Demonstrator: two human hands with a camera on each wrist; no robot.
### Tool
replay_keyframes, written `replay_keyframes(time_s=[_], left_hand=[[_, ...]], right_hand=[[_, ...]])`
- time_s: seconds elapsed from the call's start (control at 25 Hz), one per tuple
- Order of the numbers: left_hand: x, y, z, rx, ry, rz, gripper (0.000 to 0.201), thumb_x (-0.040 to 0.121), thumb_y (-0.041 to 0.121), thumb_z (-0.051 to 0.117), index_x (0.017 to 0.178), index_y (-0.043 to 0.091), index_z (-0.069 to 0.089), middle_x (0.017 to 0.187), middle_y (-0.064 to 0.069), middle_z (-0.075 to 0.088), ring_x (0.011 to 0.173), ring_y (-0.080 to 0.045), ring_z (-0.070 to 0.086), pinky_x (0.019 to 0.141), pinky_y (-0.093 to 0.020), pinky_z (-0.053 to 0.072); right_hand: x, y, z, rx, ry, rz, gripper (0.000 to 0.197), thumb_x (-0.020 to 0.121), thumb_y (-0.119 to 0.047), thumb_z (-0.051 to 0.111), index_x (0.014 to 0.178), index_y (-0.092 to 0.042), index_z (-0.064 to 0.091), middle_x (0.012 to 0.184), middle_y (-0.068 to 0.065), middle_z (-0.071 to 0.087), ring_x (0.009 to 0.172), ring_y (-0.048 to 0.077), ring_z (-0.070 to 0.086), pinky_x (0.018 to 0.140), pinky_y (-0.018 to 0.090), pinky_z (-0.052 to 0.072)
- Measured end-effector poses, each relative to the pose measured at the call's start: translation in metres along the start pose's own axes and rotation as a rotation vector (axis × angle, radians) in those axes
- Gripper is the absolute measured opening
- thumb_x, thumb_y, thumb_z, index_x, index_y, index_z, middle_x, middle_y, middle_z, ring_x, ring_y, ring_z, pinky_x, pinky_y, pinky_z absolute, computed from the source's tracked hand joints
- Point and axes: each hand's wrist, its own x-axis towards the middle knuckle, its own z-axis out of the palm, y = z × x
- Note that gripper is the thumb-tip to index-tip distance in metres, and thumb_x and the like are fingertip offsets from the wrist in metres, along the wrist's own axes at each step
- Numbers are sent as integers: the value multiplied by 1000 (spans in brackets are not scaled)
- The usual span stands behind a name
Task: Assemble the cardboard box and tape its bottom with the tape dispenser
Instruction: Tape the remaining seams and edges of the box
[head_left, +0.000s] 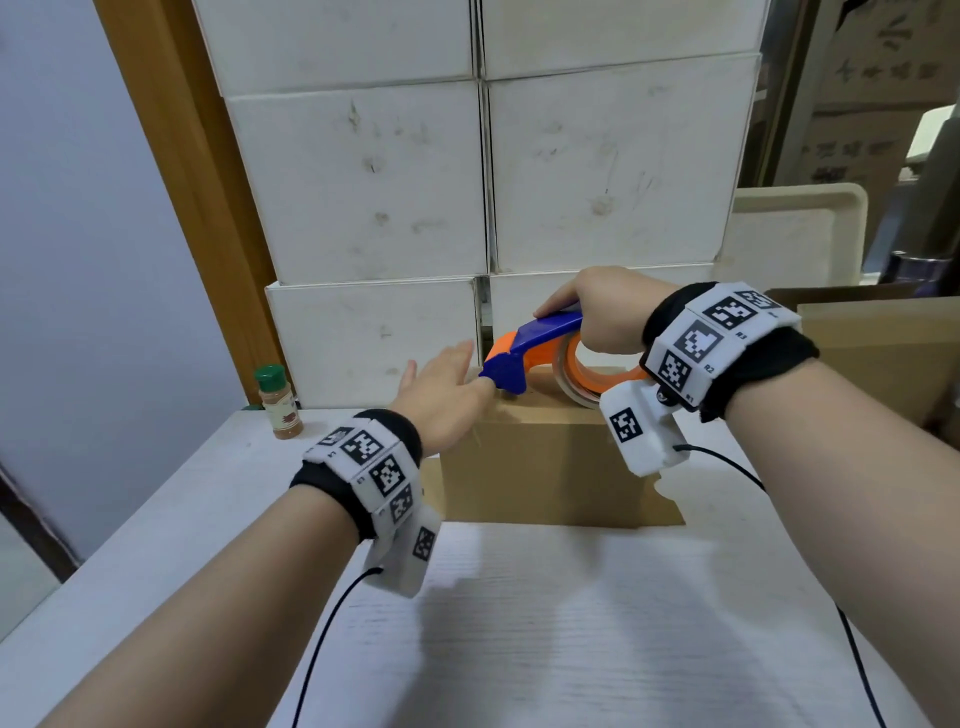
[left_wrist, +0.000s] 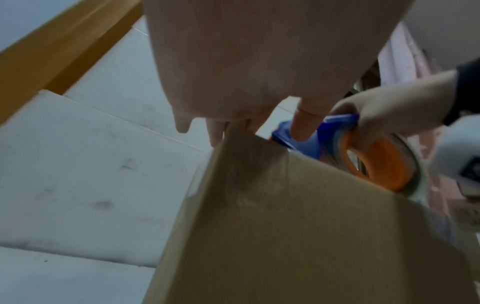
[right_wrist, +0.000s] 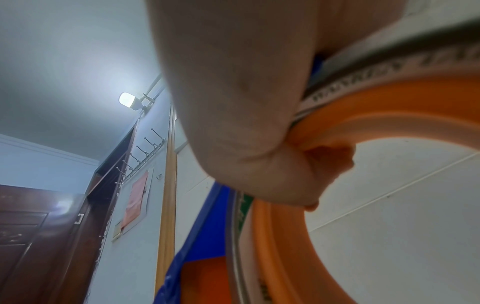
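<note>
A brown cardboard box (head_left: 545, 462) stands on the white table, its upper face toward me. My right hand (head_left: 602, 312) grips the blue and orange tape dispenser (head_left: 540, 353) through its ring, and the dispenser's blue nose rests on the box's top near the left edge. In the right wrist view the fingers curl round the orange ring (right_wrist: 389, 115). My left hand (head_left: 447, 387) is flat, fingers straight, lying over the box's top left corner beside the dispenser's nose. The left wrist view shows clear tape (left_wrist: 249, 164) running down the box (left_wrist: 298, 236) side below the fingers (left_wrist: 303, 125).
Stacked white boxes (head_left: 467, 182) rise right behind the cardboard box. A spice jar (head_left: 279, 402) with a green cap stands at the table's back left. A beige tray (head_left: 800, 234) and more cardboard (head_left: 883, 353) sit at the right. The white table (head_left: 519, 623) stretches toward me.
</note>
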Motion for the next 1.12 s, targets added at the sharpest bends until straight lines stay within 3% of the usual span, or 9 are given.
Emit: replay_keyframes(time_s=[0.08, 0.12, 0.2, 0.32, 0.72, 0.88, 1.12], left_hand=[[1, -1, 13, 73, -14, 53, 53, 88, 48, 32, 134, 23, 41, 136, 1, 48, 132, -21, 38, 120, -47, 4], [3, -4, 18, 125, -29, 76, 60, 84, 57, 29, 132, 23, 42, 134, 2, 49, 130, -19, 40, 119, -48, 9], [10, -10, 21, 221, -45, 87, 72, 84, 67, 25, 142, 25, 33, 149, 2, 36, 141, -15, 28, 120, -47, 6], [11, -15, 18, 301, -45, 101, 78, 85, 70, 28, 149, 27, 20, 158, 6, 19, 146, -9, 15, 121, -43, -1], [15, -21, 5, 317, -150, 126, 76, 86, 68, 29, 150, 32, 11, 158, 10, 16, 146, -7, 13, 119, -40, -6], [4, -7, -4, 329, -196, 52, 70, 93, 58, 32, 151, 28, 7, 160, 11, 4, 147, -7, -2, 118, -36, -11], [9, -11, -5, 370, -244, 59, 70, 92, 59, 31, 151, 28, 9, 160, 12, 2, 147, -2, -2, 119, -40, -11]], right_hand=[[-1, 2, -1, 12, -5, 16, 62, 81, 7, 38, 129, -28, 57, 126, -2, 61, 108, 21, 55, 86, 29, 45], [-2, 3, -2, 13, -10, 18, 63, 81, 8, 38, 130, -28, 56, 126, -2, 61, 108, 21, 55, 85, 28, 44], [-3, 4, -2, 9, -18, 9, 65, 80, 9, 37, 130, -29, 56, 126, -2, 61, 107, 21, 55, 86, 29, 45], [-4, 5, -3, 10, -24, 8, 66, 81, 9, 36, 130, -31, 55, 124, -2, 62, 103, 20, 55, 83, 29, 45], [-5, 9, -6, 6, -19, 23, 66, 82, 9, 35, 130, -31, 56, 120, -2, 63, 82, 14, 49, 56, 20, 36], [-5, 7, -5, -38, -23, 15, 67, 81, 10, 36, 131, -30, 55, 124, -2, 61, 89, 15, 48, 72, 26, 37], [-13, 16, -8, -84, -27, 39, 66, 80, 9, 34, 127, -30, 59, 123, -1, 62, 94, 19, 52, 75, 28, 41]])
